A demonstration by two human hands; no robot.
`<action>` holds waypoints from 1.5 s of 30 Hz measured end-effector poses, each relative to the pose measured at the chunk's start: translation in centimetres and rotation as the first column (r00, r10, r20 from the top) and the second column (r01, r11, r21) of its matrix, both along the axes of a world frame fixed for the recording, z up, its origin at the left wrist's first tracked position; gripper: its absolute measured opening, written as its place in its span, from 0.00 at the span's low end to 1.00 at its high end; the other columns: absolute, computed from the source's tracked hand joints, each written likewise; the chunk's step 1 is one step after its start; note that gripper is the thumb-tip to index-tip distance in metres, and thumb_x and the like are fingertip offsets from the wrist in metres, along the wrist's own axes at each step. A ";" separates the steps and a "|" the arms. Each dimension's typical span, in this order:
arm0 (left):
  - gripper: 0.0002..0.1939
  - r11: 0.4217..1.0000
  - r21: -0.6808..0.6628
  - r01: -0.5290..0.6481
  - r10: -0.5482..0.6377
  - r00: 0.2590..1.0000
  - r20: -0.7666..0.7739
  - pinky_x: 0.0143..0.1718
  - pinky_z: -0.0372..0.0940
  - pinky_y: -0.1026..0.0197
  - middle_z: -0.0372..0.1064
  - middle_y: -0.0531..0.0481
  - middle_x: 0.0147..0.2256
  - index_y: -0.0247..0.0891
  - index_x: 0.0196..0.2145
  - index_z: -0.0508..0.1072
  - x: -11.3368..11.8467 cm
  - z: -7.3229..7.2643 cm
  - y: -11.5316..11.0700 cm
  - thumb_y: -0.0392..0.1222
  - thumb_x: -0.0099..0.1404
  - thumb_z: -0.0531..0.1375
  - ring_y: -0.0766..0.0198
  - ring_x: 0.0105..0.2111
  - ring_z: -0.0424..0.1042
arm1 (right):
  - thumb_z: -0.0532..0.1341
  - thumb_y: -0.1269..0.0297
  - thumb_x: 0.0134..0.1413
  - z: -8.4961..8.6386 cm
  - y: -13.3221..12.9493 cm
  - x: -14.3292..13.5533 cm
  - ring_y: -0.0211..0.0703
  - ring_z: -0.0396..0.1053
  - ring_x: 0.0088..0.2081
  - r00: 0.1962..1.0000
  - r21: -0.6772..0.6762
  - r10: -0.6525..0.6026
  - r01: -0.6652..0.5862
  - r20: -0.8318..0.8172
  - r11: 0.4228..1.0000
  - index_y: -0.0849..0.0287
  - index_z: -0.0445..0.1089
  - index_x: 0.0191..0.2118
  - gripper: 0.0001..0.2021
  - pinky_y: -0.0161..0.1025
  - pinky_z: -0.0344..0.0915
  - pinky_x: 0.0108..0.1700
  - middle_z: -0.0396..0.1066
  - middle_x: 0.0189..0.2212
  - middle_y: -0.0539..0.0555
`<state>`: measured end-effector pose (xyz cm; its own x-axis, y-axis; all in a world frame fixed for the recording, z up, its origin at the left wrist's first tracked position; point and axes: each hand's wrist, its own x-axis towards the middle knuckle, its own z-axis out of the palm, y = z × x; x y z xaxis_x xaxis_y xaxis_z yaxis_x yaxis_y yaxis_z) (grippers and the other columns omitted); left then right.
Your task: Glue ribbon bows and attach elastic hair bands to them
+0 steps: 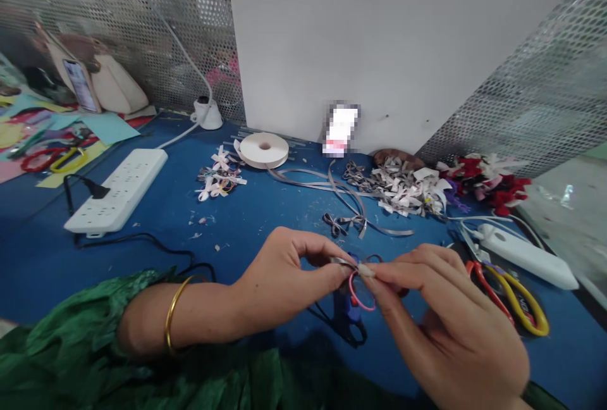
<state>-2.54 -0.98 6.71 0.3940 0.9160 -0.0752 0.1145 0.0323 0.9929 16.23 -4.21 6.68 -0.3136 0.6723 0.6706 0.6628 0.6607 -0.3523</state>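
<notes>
My left hand pinches a thin grey ribbon between thumb and fingertips. My right hand meets it from the right, its fingertips closed on the same ribbon. From the pinch point hangs a small pink ring. Just below and behind the fingers is a blue tool with a black cord, partly hidden by my hands. Small grey bows lie on the blue table beyond my hands, beside a loose length of grey ribbon.
A white ribbon spool and small bows stand behind. At left is a power strip; a piled heap of bows sits back right. Scissors and a white device lie right. A lit phone leans on the white board.
</notes>
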 end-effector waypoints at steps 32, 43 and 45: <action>0.07 1.000 -0.016 0.002 -0.001 0.999 0.034 0.34 0.72 0.67 0.81 0.47 0.27 0.31 0.31 0.82 0.2 0.1 -0.1 0.32 0.59 0.62 0.63 0.29 0.78 | 0.64 0.74 0.57 0.4 0.0 -0.1 0.35 0.71 0.30 0.999 0.020 0.008 -0.009 0.051 1.000 0.58 0.71 0.35 0.04 0.40 0.62 0.39 0.75 0.27 0.47; 0.07 1.000 -0.013 -0.014 0.014 1.000 0.007 0.35 0.72 0.66 0.81 0.47 0.28 0.32 0.31 0.83 0.3 0.0 0.1 0.32 0.59 0.63 0.63 0.30 0.78 | 0.64 0.75 0.56 0.3 0.2 -0.2 0.36 0.71 0.28 1.000 0.005 -0.006 0.006 0.023 1.000 0.57 0.72 0.35 0.05 0.40 0.63 0.36 0.75 0.26 0.47; 0.07 1.000 0.006 -0.019 0.019 1.000 -0.008 0.35 0.71 0.66 0.81 0.48 0.29 0.33 0.31 0.83 0.3 0.0 0.2 0.33 0.59 0.63 0.63 0.30 0.78 | 0.64 0.74 0.56 0.5 0.2 0.0 0.36 0.71 0.28 1.000 -0.037 -0.006 0.006 -0.005 0.999 0.56 0.72 0.35 0.05 0.39 0.63 0.35 0.74 0.26 0.47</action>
